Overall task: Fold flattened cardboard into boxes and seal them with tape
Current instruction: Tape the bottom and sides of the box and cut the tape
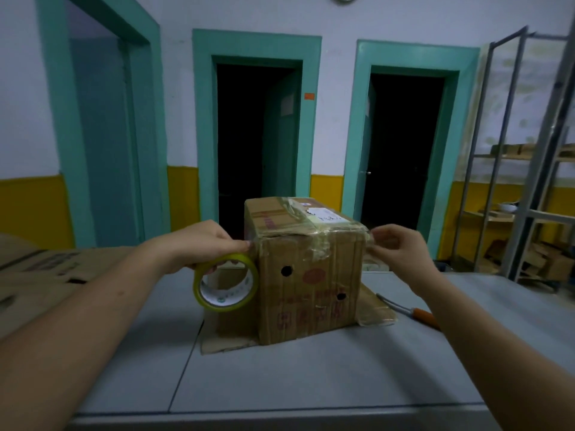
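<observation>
Box stands on the worktop; my left hand grips the tape roll at its top edge, right hand pinches the tape end; I fear slack lets the strip wrinkle or stick crooked.

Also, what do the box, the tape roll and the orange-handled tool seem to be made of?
Box: brown cardboard, matte and worn, with creased edges and punched holes.
Tape roll: glossy yellowish clear plastic film on a white printed core, probably paper.
Tool: grey shaft that looks like metal; the orange handle is probably plastic, too blurred to be sure.
</observation>
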Available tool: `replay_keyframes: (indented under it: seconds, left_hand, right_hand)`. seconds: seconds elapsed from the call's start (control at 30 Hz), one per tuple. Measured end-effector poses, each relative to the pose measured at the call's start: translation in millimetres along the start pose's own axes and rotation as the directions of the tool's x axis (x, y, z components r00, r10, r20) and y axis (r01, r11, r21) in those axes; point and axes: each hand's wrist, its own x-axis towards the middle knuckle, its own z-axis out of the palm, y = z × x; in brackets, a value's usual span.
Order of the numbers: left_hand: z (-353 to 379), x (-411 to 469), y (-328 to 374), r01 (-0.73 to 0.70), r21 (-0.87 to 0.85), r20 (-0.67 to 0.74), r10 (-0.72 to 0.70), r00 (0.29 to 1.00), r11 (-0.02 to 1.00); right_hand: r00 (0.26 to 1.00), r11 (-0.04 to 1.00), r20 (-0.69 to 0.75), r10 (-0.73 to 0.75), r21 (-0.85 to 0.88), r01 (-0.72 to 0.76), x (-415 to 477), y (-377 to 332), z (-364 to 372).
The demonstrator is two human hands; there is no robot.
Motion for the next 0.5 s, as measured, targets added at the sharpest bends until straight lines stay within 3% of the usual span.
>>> replay_keyframes:
  seconds: [0.13, 0.23, 0.3, 0.4, 0.5]
  left_hand:
    - [0, -4, 4, -0.028, 0.095, -0.054, 0.034, 0.998, 0.995]
    - [3, -8, 8, -0.070, 0.138, -0.087, 0.083, 0.993, 0.988]
    - [5, -8, 9, -0.099, 0.111, -0.104, 0.111, 0.988, 0.989]
    - [8, -8, 7, -0.147, 0.078, -0.161, 0.158, 0.974, 0.986]
    - [12, -11, 7, -0.220, 0.060, -0.169, 0.227, 0.959, 0.974]
  right_hand:
    - [0.983, 0.982, 0.007, -0.182, 0.052, 0.181, -18, -27, 7]
    - [0.979, 0.968, 0.086, -0.186, 0.187, 0.167, -38, -38, 14]
    - [0.983, 0.980, 0.149, -0.108, 0.182, 0.080, -43, -28, 18]
    - [0.970, 0.984, 0.196, 0.146, -0.128, -0.123, -42, 5, 22]
    - [0.923, 0.786, 0.134, 0.362, -0.575, -0.225, -41, 37, 9]
